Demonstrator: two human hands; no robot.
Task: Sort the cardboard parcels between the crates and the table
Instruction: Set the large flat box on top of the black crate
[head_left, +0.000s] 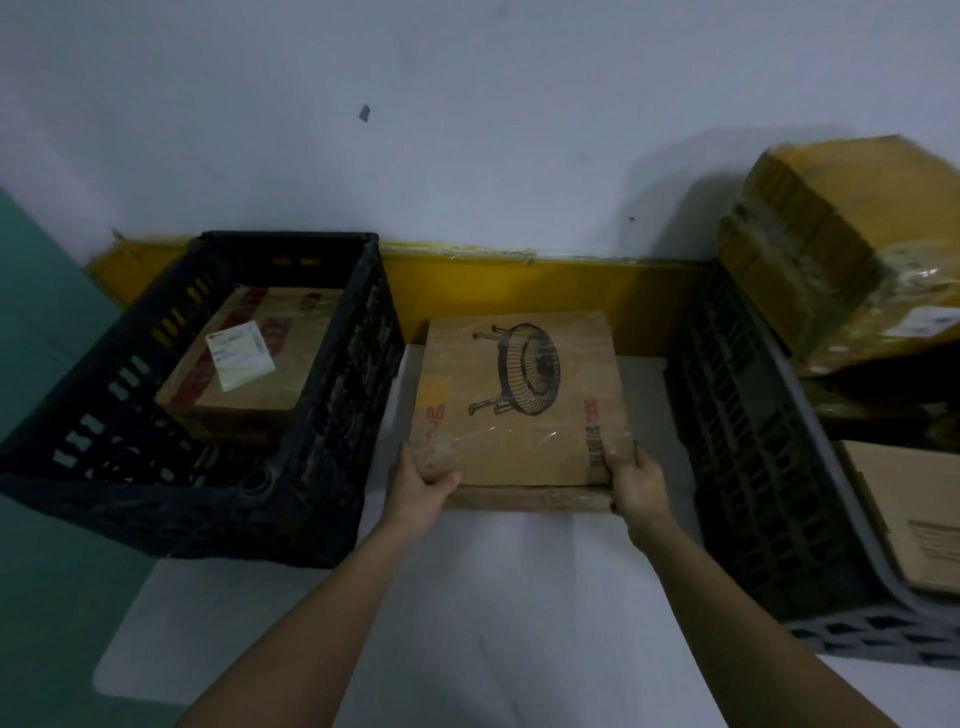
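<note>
**Both hands on the fan box**

While it lies flat on the white table (519, 597), the fan box (524, 400) is gripped at its near corners: the left hand (421, 483) curls its thumb over the near-left corner, and the right hand (636, 483) clasps the near-right one. Beyond the left hand stands a black crate (322, 415) holding a labelled box (249, 358). Outside the right hand stands a second crate (753, 467) with a plain box (914, 519) inside and a taped parcel (831, 249) perched on top at its far end.
</note>
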